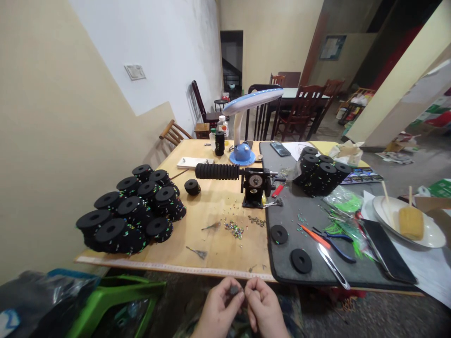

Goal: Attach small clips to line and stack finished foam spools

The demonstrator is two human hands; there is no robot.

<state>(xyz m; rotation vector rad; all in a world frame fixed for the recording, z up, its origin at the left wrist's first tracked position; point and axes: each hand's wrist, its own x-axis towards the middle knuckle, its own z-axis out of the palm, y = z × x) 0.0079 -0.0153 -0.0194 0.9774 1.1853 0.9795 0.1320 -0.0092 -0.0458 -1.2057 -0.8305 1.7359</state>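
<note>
Low in the view, in front of the table's near edge, my left hand [222,305] pinches a small dark grey piece [234,290] between thumb and fingers; its kind is too small to tell. Close beside it, my right hand [262,307] is closed with thumb and forefinger pressed together; whatever it may grip is hidden. On the table beyond lie a pile of small coloured beads [234,229], some dark little pieces [257,220] and two bundles of fine wires, one grey [198,252] and one brownish [210,226].
A winding machine [254,188] carries a row of black foam rings [217,172]. Stacked foam rings [132,211] fill the left side. A blue lamp [242,154] stands behind. On the grey mat [282,267] lie blue-handled pliers [340,244], scissors-like steel tweezers [333,266] and a phone [385,251].
</note>
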